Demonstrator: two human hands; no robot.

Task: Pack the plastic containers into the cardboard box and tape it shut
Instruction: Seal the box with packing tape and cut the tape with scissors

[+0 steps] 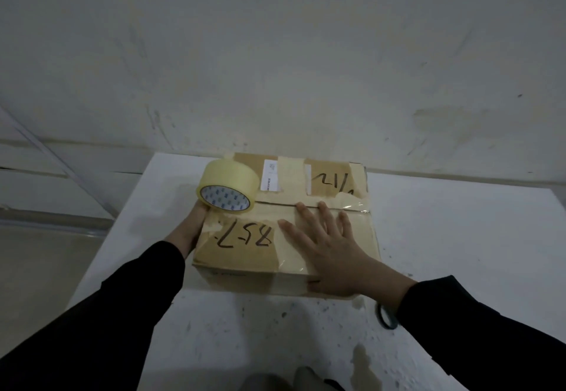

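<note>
A brown cardboard box (245,252) with its flaps closed sits on a white table (459,237). Handwritten numbers and old tape patches mark its top. My left hand (188,228) holds a yellowish roll of packing tape (228,187) at the box's left edge, near the centre seam. My right hand (330,249) lies flat, fingers spread, on the right half of the box top, fingertips at the seam. A shiny strip of tape shows along the seam towards the right edge. No plastic containers are visible.
A dark ring-shaped object (386,317) lies on the table by my right wrist. A pale wall (275,69) rises just behind the table. The floor (46,268) drops away to the left of the table edge.
</note>
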